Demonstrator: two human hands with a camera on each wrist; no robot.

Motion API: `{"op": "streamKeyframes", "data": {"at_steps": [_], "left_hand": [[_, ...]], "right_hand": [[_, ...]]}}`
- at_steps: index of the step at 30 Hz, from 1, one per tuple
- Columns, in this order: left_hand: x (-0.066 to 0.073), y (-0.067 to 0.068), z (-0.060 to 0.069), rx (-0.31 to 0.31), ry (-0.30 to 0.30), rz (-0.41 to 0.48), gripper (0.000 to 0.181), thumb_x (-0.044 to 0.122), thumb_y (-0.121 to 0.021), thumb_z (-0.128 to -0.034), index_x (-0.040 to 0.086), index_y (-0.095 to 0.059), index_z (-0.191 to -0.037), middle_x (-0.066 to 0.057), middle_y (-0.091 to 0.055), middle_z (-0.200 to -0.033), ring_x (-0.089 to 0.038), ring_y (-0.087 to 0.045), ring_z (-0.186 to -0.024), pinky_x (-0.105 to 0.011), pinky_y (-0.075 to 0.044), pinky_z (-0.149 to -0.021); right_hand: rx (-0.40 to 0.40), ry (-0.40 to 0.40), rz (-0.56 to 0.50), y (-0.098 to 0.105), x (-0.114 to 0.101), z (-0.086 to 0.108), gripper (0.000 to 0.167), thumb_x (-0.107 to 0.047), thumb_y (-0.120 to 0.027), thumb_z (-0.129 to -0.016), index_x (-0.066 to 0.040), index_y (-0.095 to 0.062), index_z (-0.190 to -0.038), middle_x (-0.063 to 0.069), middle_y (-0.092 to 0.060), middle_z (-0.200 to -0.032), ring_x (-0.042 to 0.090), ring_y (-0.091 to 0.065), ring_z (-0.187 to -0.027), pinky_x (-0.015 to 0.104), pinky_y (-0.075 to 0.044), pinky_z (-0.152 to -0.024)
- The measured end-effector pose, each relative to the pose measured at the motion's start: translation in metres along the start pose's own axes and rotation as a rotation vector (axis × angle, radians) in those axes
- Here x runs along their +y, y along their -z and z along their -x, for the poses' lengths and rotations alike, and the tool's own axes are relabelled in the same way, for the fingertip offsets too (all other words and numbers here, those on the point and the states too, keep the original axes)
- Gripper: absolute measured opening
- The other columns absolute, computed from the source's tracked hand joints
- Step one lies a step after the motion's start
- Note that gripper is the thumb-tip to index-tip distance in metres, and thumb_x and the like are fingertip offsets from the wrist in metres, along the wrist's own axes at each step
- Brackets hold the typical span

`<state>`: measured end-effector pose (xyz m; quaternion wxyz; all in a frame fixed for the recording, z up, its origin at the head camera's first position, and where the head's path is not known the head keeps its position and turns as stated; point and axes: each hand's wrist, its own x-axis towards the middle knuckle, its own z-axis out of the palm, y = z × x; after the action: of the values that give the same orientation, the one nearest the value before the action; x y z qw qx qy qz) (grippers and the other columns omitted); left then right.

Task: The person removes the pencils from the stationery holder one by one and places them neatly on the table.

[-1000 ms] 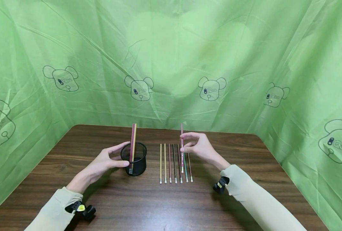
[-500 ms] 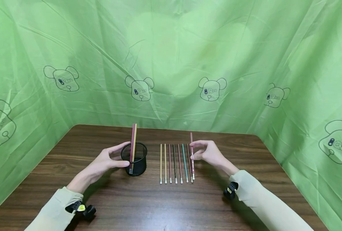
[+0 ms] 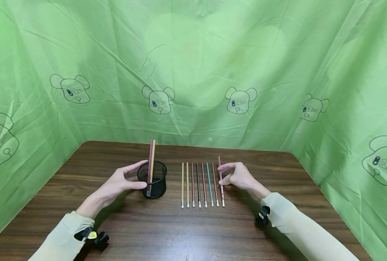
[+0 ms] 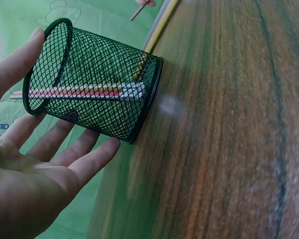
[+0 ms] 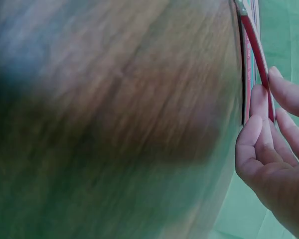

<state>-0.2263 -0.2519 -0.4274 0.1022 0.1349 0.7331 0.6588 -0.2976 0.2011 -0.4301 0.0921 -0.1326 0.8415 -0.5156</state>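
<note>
My left hand (image 3: 119, 180) holds a black mesh pencil cup (image 3: 157, 189) between thumb and fingers; the left wrist view has the thumb at the rim of the cup (image 4: 97, 64). Inside it a purple-pink pencil (image 3: 151, 156) and a yellow one (image 3: 153, 154) lean, eraser ends down. My right hand (image 3: 240, 177) pinches a pink patterned pencil (image 3: 222, 195) at the right end of a row, its eraser end towards me. In the right wrist view, thumb and fingertips grip this reddish pencil (image 5: 259, 55), tilted slightly against its neighbours.
Several pencils lie side by side left of the right hand, among them a natural-wood one (image 3: 182, 185), a black one (image 3: 198, 185) and a teal one (image 3: 209, 183). Their eraser ends line up on the brown wooden table (image 3: 167, 232). Green printed cloth (image 3: 196, 72) encloses the back and sides.
My right hand has carried the pink pencil rightwards and down, from above the row to its right end beside the other pencils. The left hand and cup have stayed in place.
</note>
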Motion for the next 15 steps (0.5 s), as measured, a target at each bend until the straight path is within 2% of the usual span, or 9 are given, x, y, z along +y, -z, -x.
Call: {"op": "streamKeyframes", "data": {"at_steps": [8,15], "left_hand": [[-0.0010,0.0009,-0.0008,0.004,0.001,-0.008,0.084,0.008,-0.084,-0.0908,0.012,-0.041,-0.163,-0.023,-0.057,-0.148,-0.022,-0.063,-0.126,-0.025,-0.047,-0.100],[-0.0007,0.0008,-0.0006,0.002,0.005,-0.009,0.085,0.009,-0.084,-0.0909,0.013,-0.040,-0.164,-0.022,-0.057,-0.149,-0.022,-0.063,-0.127,-0.025,-0.047,-0.099]], "right_hand": [[0.019,-0.011,0.071,0.0008,0.0030,-0.0019,0.053,0.002,-0.092,-0.076,0.004,-0.073,-0.125,0.018,-0.073,-0.120,0.017,-0.074,-0.075,0.029,-0.055,-0.069],[0.003,-0.016,0.102,0.0020,0.0057,-0.0050,0.052,0.001,-0.092,-0.076,0.004,-0.074,-0.125,0.018,-0.074,-0.120,0.015,-0.074,-0.075,0.028,-0.056,-0.068]]}}
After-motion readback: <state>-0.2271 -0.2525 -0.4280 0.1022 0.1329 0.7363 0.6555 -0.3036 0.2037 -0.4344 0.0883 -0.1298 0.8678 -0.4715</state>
